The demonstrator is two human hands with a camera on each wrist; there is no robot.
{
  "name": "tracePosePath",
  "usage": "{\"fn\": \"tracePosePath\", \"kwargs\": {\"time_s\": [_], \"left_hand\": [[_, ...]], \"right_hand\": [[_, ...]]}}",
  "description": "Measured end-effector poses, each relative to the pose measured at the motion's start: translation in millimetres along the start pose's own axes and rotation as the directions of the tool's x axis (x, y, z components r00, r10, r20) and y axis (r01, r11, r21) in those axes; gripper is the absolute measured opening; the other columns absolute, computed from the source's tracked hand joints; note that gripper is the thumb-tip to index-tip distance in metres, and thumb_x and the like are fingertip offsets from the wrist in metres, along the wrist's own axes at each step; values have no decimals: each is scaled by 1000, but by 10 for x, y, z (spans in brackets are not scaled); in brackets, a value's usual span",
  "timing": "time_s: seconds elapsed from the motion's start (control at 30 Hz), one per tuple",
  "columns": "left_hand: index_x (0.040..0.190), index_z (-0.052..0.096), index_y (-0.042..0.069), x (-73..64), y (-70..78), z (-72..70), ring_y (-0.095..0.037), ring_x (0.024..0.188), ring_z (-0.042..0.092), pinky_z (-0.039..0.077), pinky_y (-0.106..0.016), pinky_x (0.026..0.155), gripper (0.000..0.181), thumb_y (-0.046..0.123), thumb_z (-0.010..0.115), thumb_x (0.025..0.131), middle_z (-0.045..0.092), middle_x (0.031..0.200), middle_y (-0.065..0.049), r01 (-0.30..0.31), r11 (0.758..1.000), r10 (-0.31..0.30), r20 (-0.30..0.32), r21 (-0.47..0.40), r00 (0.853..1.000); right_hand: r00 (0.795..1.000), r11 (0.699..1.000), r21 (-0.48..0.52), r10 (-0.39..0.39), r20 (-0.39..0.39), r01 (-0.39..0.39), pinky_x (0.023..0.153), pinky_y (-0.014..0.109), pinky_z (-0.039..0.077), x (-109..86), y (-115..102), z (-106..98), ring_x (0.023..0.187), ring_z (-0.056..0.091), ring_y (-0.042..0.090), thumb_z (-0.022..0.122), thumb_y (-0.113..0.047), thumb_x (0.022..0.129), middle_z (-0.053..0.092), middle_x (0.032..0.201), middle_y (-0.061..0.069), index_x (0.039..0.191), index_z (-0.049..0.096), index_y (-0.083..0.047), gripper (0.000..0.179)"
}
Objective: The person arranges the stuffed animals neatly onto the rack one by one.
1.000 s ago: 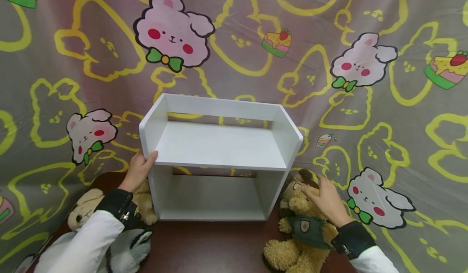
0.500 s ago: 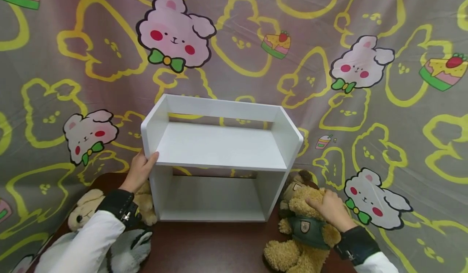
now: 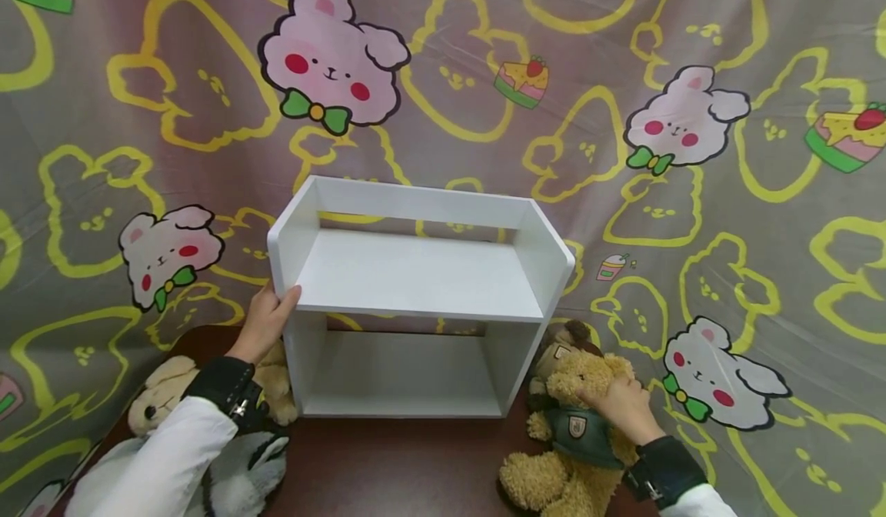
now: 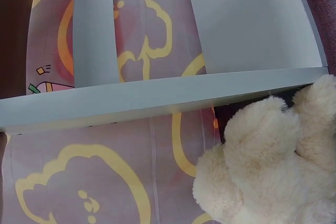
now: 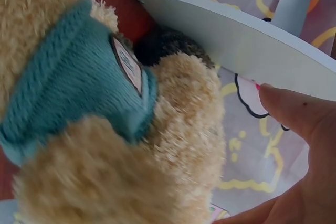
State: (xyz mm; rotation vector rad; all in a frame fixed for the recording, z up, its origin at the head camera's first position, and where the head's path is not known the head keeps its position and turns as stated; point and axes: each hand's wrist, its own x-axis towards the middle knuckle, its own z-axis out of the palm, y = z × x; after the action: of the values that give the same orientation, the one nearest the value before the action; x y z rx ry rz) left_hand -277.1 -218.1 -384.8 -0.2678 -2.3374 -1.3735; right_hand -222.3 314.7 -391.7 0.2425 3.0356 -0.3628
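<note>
A white two-tier shelf stands in the middle of the head view. My left hand holds its left side panel, thumb over the front edge and fingers mostly hidden outside; the left wrist view shows the panel but not the hand. To the right of the shelf sits a tan teddy bear in a green sweater. My right hand is at the side of its head and overlaps it in the head view. In the right wrist view the thumb is straight and apart from the fur.
Behind the bear, another plush toy leans by the shelf's right side. Left of the shelf lie a cream plush dog, a tan plush and a grey plush. A dark red-brown table is below; a cartoon-print cloth hangs behind.
My right hand has moved down from above the teddy bear's head to its side, near the neck. The left hand keeps its place on the shelf.
</note>
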Motion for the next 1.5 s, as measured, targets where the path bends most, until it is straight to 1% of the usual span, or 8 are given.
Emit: {"fn": "tracePosePath", "kwargs": {"time_s": [0.23, 0.53, 0.73, 0.87, 0.97, 1.1, 1.27, 1.5], "left_hand": [[138, 23, -7, 3, 5, -11, -45, 121, 35, 28, -60, 96, 58, 28, 41, 96, 31, 137, -30, 17, 1000, -17, 4, -14, 1000], [137, 25, -9, -5, 21, -15, -45, 119, 36, 28, -59, 96, 56, 25, 43, 96, 33, 134, -32, 10, 1000, -10, -7, -5, 1000], [135, 28, -9, -16, 51, 5, -42, 119, 38, 29, -58, 96, 55, 26, 42, 95, 35, 134, -32, 32, 999, -32, -2, -16, 999], [136, 26, -9, -12, 75, 12, -42, 121, 36, 29, -57, 97, 57, 28, 42, 96, 34, 135, -31, 46, 999, -46, 12, -14, 999], [137, 25, -8, -15, 69, 4, -42, 121, 36, 29, -57, 97, 57, 28, 41, 96, 33, 136, -30, 54, 998, -54, 17, -12, 998], [137, 25, -7, -26, 51, -13, -43, 121, 36, 29, -58, 97, 56, 28, 41, 96, 33, 136, -30, 57, 998, -56, 14, -16, 998], [136, 26, -8, -34, 47, -13, -43, 119, 38, 29, -58, 96, 55, 27, 41, 96, 34, 135, -31, 48, 999, -48, -5, -25, 999], [137, 26, -7, -34, 47, 13, -43, 119, 38, 29, -58, 97, 53, 24, 40, 96, 34, 136, -30, 63, 997, -63, -8, -50, 998]], "right_hand": [[998, 999, -5, 51, 26, -51, 83, 60, 29, -4, -1, 99, 92, 42, 53, 56, -55, 80, 43, 93, 42, 72, 56, 13, 68], [996, 996, -32, 79, 47, -77, 67, 44, 37, 9, 64, 207, 71, 48, 35, 59, -60, 75, 46, 70, 22, 52, 43, -6, 60], [997, 998, 2, 58, 50, -58, 47, 23, 22, 6, 157, 325, 46, 23, 9, 62, -61, 71, 27, 53, 2, 46, 33, -13, 62], [992, 996, -18, 92, 85, -90, 52, 36, 36, 30, 190, 401, 53, 39, 24, 63, -61, 70, 39, 63, 18, 52, 44, -6, 61], [983, 991, -17, 131, 131, -130, 64, 51, 40, 55, 225, 466, 71, 46, 43, 62, -66, 67, 41, 77, 32, 72, 54, 10, 77], [973, 985, 6, 167, 160, -170, 69, 57, 40, 82, 273, 539, 82, 43, 53, 64, -70, 61, 40, 88, 39, 100, 47, 25, 104], [965, 980, 15, 195, 173, -200, 67, 54, 42, 93, 325, 583, 80, 47, 49, 67, -71, 55, 41, 86, 36, 103, 38, 29, 115], [968, 978, 99, 160, 194, -181, 56, 39, 39, 66, 401, 588, 63, 47, 30, 70, -68, 55, 42, 71, 22, 86, 43, 18, 95]]}}
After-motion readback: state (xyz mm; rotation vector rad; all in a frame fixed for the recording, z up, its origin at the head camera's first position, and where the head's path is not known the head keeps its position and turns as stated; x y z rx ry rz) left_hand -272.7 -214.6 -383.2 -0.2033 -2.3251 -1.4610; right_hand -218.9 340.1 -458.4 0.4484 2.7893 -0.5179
